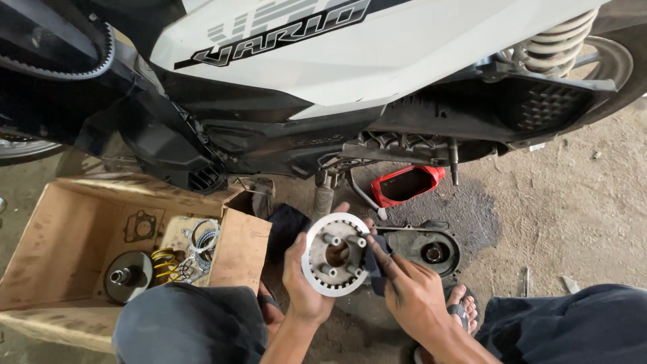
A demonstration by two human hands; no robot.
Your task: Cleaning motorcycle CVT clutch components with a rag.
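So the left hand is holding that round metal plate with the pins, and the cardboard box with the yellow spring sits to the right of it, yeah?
Not quite. In the head view the left hand does hold the round metal plate, but the cardboard box with the yellow spring sits to the left of it, not the right.

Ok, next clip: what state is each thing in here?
Round metal plate: held up off the floor, pins facing the camera.
Left hand: gripping the plate's edge.
Right hand: pressing a dark cloth against the plate.
Engine cover: removed, lying on the floor.
Cardboard box: open, holding loose parts.
Yellow spring: lying loose in the box.
Scooter: parked, side opened up.
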